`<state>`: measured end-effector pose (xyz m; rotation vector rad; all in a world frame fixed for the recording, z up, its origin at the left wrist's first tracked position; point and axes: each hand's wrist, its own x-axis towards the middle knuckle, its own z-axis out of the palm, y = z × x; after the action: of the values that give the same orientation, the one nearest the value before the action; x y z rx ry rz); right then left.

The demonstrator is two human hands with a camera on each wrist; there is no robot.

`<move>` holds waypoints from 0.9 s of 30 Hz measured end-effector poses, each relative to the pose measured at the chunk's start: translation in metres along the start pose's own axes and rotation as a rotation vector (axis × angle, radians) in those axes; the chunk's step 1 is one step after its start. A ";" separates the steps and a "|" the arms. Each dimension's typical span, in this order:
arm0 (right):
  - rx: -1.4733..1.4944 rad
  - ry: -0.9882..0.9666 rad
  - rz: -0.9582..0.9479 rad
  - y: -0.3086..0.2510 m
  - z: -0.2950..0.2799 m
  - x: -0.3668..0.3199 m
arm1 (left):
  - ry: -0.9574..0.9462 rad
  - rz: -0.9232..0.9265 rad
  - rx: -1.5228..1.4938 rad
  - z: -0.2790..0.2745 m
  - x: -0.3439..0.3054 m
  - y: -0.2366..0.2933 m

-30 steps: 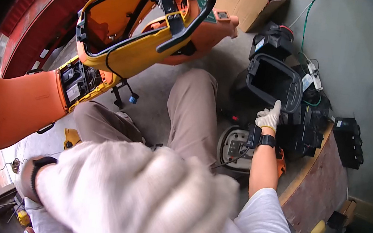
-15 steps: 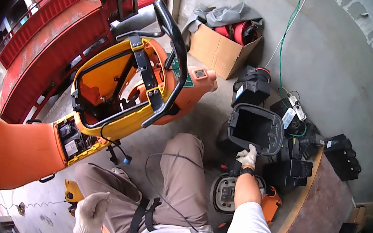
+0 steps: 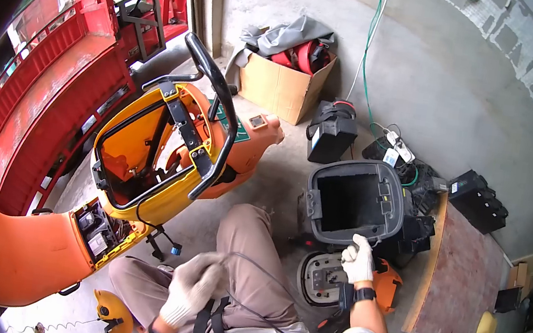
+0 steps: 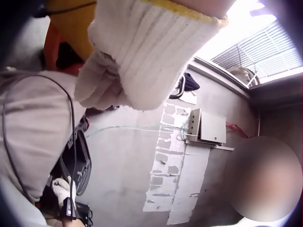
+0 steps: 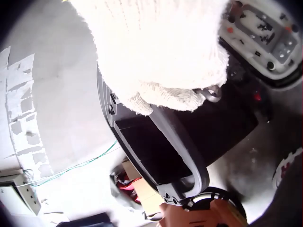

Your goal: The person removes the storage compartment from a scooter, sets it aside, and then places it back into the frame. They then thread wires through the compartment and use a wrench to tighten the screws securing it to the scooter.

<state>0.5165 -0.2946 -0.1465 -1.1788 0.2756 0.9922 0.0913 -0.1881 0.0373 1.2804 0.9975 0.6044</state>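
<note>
My gloved right hand grips the near rim of a dark grey, open-topped storage bucket. In the right wrist view, the fingers curl over the bucket's rim, beside a small metal loop. The bucket's inside is dark. My left hand, also in a white knitted glove, hangs over my lap with loosely curled fingers; the left wrist view shows nothing held in them. A thin black cable passes near it, across my trousers.
At left stands an orange-yellow scooter, its body open. Below the bucket lies a grey-rimmed cover. Black battery-like boxes, a power strip and a brownish board are along the wall. A cardboard box stands behind.
My left hand has swung from close before the camera to my left side, then up over my lap. The right hand stays at the bucket's rim; the bucket appears turned and nearer. The view has tilted up.
</note>
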 end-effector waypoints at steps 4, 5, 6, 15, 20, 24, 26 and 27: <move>0.002 -0.068 -0.128 -0.024 0.013 -0.091 | -0.136 0.047 -0.081 0.066 0.083 -0.033; -0.002 -0.107 -0.144 -0.027 0.014 -0.110 | -0.187 -0.094 -0.214 0.088 0.093 -0.025; 0.018 -0.113 -0.145 -0.029 0.013 -0.121 | -0.229 -0.111 -0.271 0.103 0.102 -0.026; -0.167 -0.006 -0.514 -0.042 0.044 -0.219 | 0.093 0.066 -0.242 0.126 0.063 0.007; -0.107 0.088 -0.788 -0.070 0.020 -0.218 | 0.043 0.113 -0.228 0.101 0.043 0.028; -0.380 0.047 -1.156 -0.097 0.034 -0.234 | 0.054 0.221 -0.124 0.072 0.014 0.068; -0.291 -0.009 -1.224 -0.113 0.049 -0.251 | 0.027 0.296 -0.140 0.058 -0.007 0.094; -0.265 -0.038 -1.258 -0.122 0.056 -0.258 | 0.011 0.329 -0.149 0.051 -0.020 0.108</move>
<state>0.4457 -0.3804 0.1224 -1.2549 -0.6080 -0.0726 0.1425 -0.2058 0.1460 1.3182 0.7390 0.9220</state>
